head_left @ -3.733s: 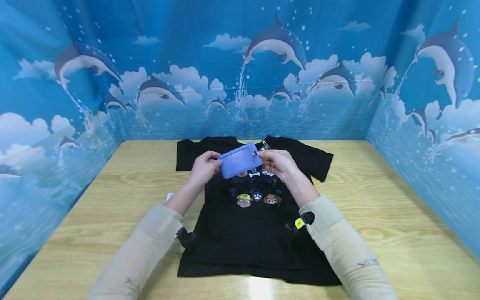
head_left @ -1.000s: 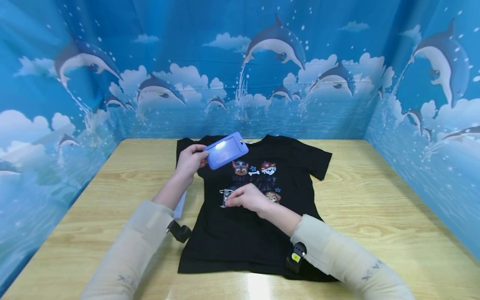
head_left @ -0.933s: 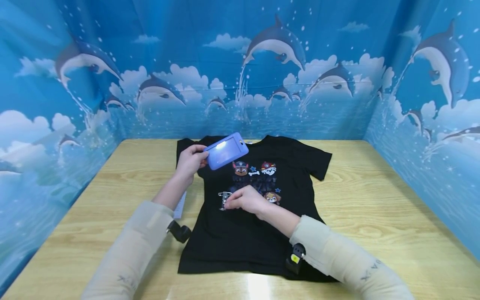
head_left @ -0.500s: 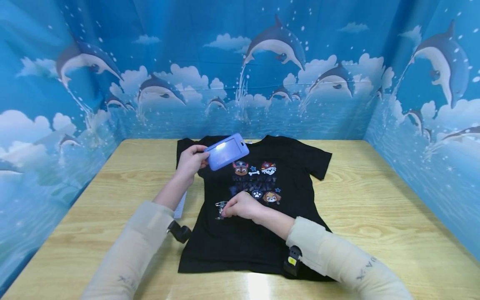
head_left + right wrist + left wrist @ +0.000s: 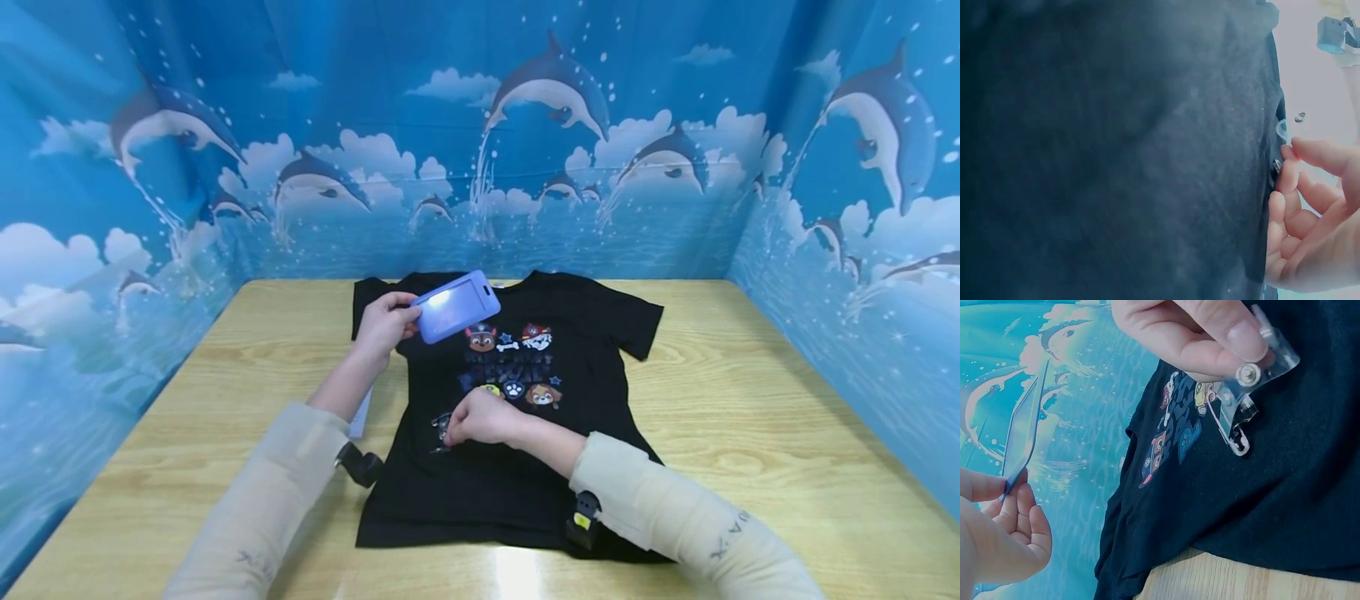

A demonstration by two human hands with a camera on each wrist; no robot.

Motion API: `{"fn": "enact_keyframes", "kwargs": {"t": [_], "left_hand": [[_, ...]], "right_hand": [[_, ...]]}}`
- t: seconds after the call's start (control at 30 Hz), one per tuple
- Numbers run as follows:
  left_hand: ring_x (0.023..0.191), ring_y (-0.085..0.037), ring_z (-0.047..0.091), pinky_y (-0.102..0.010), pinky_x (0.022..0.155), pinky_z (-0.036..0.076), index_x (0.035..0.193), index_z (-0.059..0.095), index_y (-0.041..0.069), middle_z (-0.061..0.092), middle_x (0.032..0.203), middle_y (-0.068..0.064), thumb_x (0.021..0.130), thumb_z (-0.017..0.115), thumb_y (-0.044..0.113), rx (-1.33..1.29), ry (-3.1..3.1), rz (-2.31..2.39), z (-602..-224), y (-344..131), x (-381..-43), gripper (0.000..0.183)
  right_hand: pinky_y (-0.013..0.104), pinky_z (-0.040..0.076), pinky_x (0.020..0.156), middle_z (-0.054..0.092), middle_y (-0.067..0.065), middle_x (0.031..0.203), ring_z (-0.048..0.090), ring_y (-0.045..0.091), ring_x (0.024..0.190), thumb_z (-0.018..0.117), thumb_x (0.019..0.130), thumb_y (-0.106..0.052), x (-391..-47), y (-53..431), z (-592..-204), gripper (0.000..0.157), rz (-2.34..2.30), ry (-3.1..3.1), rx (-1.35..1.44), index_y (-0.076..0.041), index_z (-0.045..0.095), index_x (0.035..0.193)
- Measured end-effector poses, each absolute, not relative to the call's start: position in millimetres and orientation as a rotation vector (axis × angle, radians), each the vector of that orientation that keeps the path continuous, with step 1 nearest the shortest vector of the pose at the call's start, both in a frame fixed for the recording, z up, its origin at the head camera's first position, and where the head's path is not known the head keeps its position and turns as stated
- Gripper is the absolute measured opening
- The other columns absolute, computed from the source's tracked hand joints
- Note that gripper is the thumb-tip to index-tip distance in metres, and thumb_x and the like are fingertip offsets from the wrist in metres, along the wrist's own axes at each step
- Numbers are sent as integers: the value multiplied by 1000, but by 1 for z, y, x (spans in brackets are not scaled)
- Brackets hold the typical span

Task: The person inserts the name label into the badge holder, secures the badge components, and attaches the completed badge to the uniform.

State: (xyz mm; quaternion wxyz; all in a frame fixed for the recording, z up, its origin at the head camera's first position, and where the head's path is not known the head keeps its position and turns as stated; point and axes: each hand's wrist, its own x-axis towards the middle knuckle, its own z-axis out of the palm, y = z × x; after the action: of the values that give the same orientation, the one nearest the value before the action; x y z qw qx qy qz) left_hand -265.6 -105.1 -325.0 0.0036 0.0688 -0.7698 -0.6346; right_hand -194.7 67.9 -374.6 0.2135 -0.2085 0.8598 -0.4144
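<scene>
My left hand pinches one end of a blue-purple badge holder, held tilted above the upper left of a black T-shirt. The slotted end of the holder points up and right. My right hand pinches a badge clip between thumb and fingers, lower down over the shirt front. In the left wrist view the clip shows a clear strap with a metal snap button and a safety pin. Only small parts of the clip show past the fingers in the right wrist view.
Under the shirt lies a wooden table. Cartoon dogs and stars are printed on the shirt's chest. A white paper tag lies by its left side, partly behind my left forearm. A dolphin-print curtain encloses the back and sides.
Earlier, both hands were at the badge holder with the clip beside it. The clip is now apart in my right hand, which has moved down and left. The left hand keeps the holder nearly still lately.
</scene>
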Motion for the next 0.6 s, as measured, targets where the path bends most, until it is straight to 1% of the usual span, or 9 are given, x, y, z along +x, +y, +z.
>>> {"fn": "enact_keyframes", "kwargs": {"t": [0.17,0.4,0.6], "left_hand": [[81,-20,54,-35,80,46,117,56,2,56,100,-14,93,53,11,201,-2408,-1995,-325,-106,-267,26],[76,-16,55,-36,80,46,117,56,0,56,94,-12,92,53,11,190,-2419,-1999,-326,-105,-267,27],[72,-14,54,-35,77,47,116,56,-1,55,90,-10,91,54,9,172,-2412,-1997,-329,-105,-267,28]], "right_hand": [[21,41,58,66,-2,69,51,7,62,72,76,-7,-196,70,-370,6,-1122,2433,-601,-2,73,72],[24,46,68,67,1,75,56,8,70,70,79,-8,-200,77,-367,7,-1171,2399,-577,-1,73,78],[27,46,75,68,2,81,58,10,78,66,83,-9,-206,85,-363,10,-1215,2385,-528,-2,73,81]]}}
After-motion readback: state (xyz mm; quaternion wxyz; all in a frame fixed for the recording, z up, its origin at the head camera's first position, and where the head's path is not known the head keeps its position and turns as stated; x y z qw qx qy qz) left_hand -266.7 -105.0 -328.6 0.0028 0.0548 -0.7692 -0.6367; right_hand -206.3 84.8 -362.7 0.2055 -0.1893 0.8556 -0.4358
